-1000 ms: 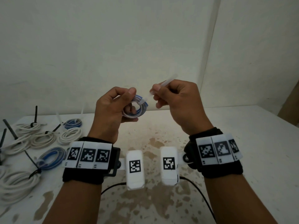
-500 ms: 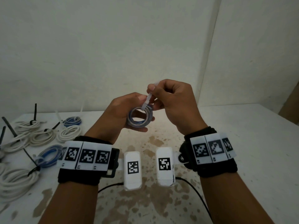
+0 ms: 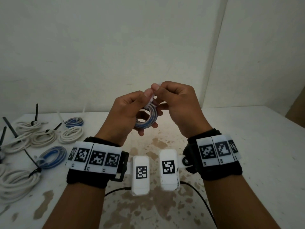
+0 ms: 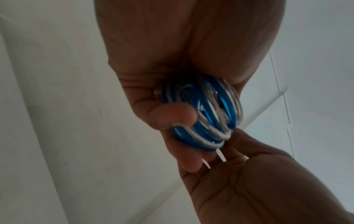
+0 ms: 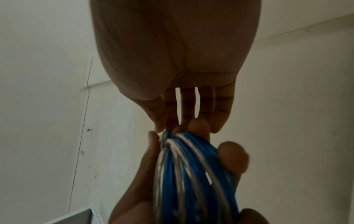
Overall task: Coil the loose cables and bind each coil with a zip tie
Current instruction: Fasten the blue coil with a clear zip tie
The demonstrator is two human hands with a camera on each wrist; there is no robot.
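A small blue and white cable coil (image 3: pixel 146 119) (image 4: pixel 201 115) (image 5: pixel 193 174) is held in the air above the table. My left hand (image 3: pixel 132 111) grips it, fingers curled under the ring and thumb on top. My right hand (image 3: pixel 171 100) pinches a white zip tie (image 3: pixel 151 100) at the coil's top, right against my left thumb. In the left wrist view two thin white strands of the zip tie (image 4: pixel 222 156) run down from the coil towards my right palm. The tie's head is hidden by my fingers.
Several bound coils lie at the table's left: white ones (image 3: pixel 71 134) (image 3: pixel 16 182) and blue and white ones (image 3: pixel 52 156) (image 3: pixel 74 121), with black and white tie tails sticking up. The stained white table (image 3: pixel 247 162) meets white walls behind. A black wire (image 3: pixel 203 202) trails under my wrists.
My right hand has come down from a raised tie tail to the coil's top, and now sits tight against my left thumb. Both hands have drifted slightly right.
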